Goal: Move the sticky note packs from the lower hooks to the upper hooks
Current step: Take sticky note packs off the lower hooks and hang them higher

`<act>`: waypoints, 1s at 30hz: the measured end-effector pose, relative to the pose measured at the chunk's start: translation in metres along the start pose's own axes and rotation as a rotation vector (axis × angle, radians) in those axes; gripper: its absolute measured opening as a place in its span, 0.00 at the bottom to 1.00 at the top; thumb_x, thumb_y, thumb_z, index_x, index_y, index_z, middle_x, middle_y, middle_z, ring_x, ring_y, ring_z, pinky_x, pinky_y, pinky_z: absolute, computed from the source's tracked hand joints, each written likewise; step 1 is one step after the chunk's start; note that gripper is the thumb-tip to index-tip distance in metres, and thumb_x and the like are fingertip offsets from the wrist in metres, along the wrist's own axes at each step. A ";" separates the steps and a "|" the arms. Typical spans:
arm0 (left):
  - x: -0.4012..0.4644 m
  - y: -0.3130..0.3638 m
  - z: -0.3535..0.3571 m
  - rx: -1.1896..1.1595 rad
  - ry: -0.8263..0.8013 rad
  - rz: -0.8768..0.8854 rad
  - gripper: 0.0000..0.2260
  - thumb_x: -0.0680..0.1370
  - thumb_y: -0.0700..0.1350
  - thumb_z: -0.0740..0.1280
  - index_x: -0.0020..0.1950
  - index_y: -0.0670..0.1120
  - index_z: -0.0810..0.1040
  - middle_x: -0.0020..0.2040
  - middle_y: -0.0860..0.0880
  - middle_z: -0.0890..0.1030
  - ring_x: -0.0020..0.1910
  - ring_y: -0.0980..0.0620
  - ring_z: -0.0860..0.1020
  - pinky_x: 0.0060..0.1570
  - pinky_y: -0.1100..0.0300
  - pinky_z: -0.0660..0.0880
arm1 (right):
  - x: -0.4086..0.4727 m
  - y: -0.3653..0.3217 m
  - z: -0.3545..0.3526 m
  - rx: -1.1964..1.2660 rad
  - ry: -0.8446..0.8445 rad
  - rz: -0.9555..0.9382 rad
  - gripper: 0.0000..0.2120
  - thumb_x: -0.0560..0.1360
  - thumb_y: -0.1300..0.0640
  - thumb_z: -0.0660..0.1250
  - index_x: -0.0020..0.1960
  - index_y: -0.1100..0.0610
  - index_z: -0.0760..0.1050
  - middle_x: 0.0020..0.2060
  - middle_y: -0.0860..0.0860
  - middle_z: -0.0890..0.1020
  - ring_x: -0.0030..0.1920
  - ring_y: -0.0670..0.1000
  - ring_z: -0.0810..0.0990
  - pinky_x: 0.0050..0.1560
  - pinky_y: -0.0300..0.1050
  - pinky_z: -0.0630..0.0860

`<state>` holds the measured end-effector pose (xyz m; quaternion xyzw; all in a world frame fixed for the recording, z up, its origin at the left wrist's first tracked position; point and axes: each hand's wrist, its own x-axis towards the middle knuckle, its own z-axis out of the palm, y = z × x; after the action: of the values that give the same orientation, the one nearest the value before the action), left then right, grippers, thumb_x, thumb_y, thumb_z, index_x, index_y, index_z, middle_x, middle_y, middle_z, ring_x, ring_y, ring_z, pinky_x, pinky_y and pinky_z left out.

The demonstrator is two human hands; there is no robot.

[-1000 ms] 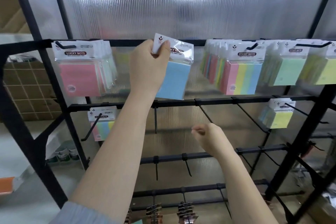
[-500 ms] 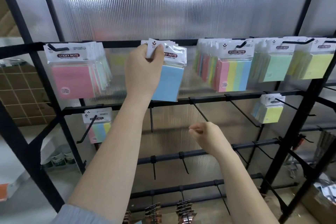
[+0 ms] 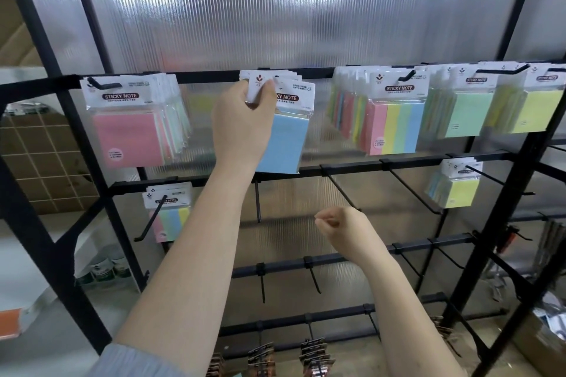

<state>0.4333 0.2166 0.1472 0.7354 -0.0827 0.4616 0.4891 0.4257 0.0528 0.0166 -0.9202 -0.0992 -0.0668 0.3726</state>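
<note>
Ribbed translucent panelling (image 3: 275,15) fills the background, with a black metal rack (image 3: 517,144) standing in front of it and crossing the frame in several horizontal bars. On the top bar, upper left of the frame, hangs a bunch of packs fronted by a pink pack (image 3: 130,128). Centre frame, the left hand (image 3: 242,119) pinches the white header card of a blue sticky note pack (image 3: 283,144), thumb over the front, right up at the top bar where more header cards (image 3: 272,74) sit just behind it. I cannot tell whether the pack's hole is on the hook. To the right, a striped multicolour bunch (image 3: 395,125), then a green pack (image 3: 467,113) and a yellow pack (image 3: 536,110), fill the upper right. On the second bar, 1 striped pack (image 3: 168,214) hangs at lower left on an angled hook, and a yellow-fronted pack (image 3: 459,190) hangs at the right. Between them, bare hooks (image 3: 343,193) jut forward. The right hand (image 3: 343,226) hovers in front of one of these, fingers curled into a loose fist, holding nothing. Lower bars carry short pegs (image 3: 262,281), and dark clip-like items (image 3: 312,352) cluster at the bottom centre. Small containers (image 3: 104,266) sit on the floor at lower left, behind the rack.
</note>
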 end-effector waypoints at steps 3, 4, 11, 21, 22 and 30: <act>0.003 0.001 0.000 -0.026 -0.003 -0.011 0.17 0.79 0.49 0.63 0.42 0.35 0.77 0.38 0.42 0.81 0.36 0.50 0.77 0.33 0.59 0.68 | 0.000 -0.001 -0.001 -0.027 -0.012 -0.010 0.13 0.80 0.58 0.60 0.57 0.62 0.80 0.54 0.56 0.83 0.53 0.52 0.81 0.51 0.41 0.77; 0.004 0.001 0.000 -0.034 -0.004 -0.022 0.17 0.79 0.49 0.63 0.41 0.36 0.76 0.37 0.44 0.81 0.35 0.54 0.76 0.34 0.60 0.69 | 0.000 -0.002 -0.003 -0.037 -0.012 -0.012 0.13 0.80 0.59 0.60 0.55 0.64 0.80 0.53 0.58 0.83 0.52 0.52 0.81 0.51 0.43 0.78; 0.009 -0.008 0.005 -0.043 0.012 -0.053 0.18 0.78 0.49 0.63 0.39 0.34 0.73 0.33 0.39 0.76 0.31 0.55 0.69 0.32 0.60 0.64 | 0.003 -0.004 -0.005 -0.038 -0.030 -0.002 0.12 0.80 0.58 0.60 0.55 0.62 0.80 0.53 0.54 0.83 0.53 0.50 0.81 0.52 0.42 0.77; 0.027 -0.021 0.010 0.334 -0.023 -0.145 0.16 0.78 0.54 0.63 0.40 0.42 0.72 0.33 0.49 0.70 0.30 0.50 0.66 0.28 0.60 0.58 | 0.006 -0.010 0.001 -0.032 -0.063 -0.007 0.12 0.80 0.58 0.60 0.55 0.62 0.80 0.53 0.55 0.83 0.52 0.49 0.80 0.53 0.44 0.77; 0.029 -0.021 0.009 0.368 -0.022 -0.143 0.16 0.78 0.54 0.63 0.39 0.42 0.72 0.33 0.48 0.71 0.32 0.49 0.66 0.28 0.59 0.58 | 0.006 -0.011 0.002 -0.033 -0.060 -0.008 0.13 0.80 0.58 0.60 0.54 0.64 0.80 0.52 0.56 0.83 0.50 0.48 0.80 0.53 0.45 0.78; 0.021 -0.024 -0.005 0.432 -0.008 -0.164 0.12 0.78 0.54 0.63 0.40 0.48 0.72 0.38 0.54 0.75 0.37 0.53 0.72 0.29 0.62 0.61 | 0.010 -0.006 0.023 0.016 -0.087 -0.015 0.10 0.79 0.57 0.61 0.44 0.49 0.80 0.38 0.43 0.78 0.41 0.41 0.77 0.40 0.33 0.72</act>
<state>0.4557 0.2395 0.1481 0.8291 0.0762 0.4245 0.3559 0.4357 0.0741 0.0061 -0.9185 -0.1225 -0.0289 0.3748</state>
